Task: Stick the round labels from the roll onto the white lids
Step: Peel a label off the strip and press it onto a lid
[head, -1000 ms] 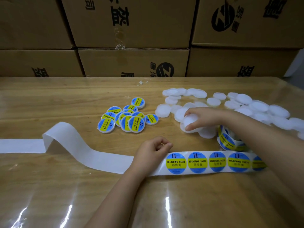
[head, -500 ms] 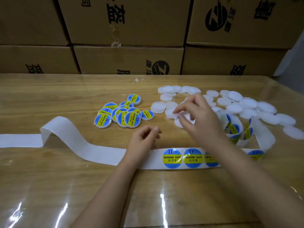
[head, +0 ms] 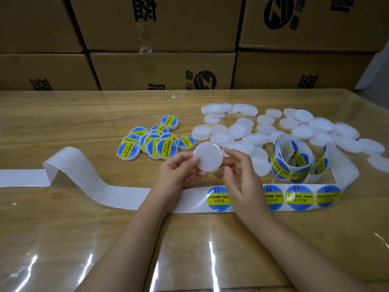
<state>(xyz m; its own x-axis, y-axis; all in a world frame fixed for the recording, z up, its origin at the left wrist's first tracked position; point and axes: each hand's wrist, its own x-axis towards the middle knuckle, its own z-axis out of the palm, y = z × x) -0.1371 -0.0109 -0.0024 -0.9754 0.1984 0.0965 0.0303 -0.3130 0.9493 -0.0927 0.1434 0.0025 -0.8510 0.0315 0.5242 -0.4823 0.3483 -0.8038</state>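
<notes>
Far to my left, the bare white paper backing strip lay humped across the wooden table, its long axis running left to right in front of me. Beyond it sat the cluster of finished lids with blue-and-yellow labels, just left of my hands. My left hand held the blank round white plastic lid by its left edge, thumb over the rim and the other fingers curled behind. The lid was raised off the table, its flat face tilted towards me. My right hand gripped the opposite edge with its fingertips, so both hands were closed on the one lid. The next round blue-and-yellow label lay on the strip directly below the lid, on my side of it. It was partly covered by my right hand, the nearer of the two. I judged the peel would fall to that hand. More labels followed rightward along the strip to the loose coiled roll, standing on edge against the heap of blank white lids at far right. Nothing lay between lid and label, though the heap crowded close behind my right knuckles.
</notes>
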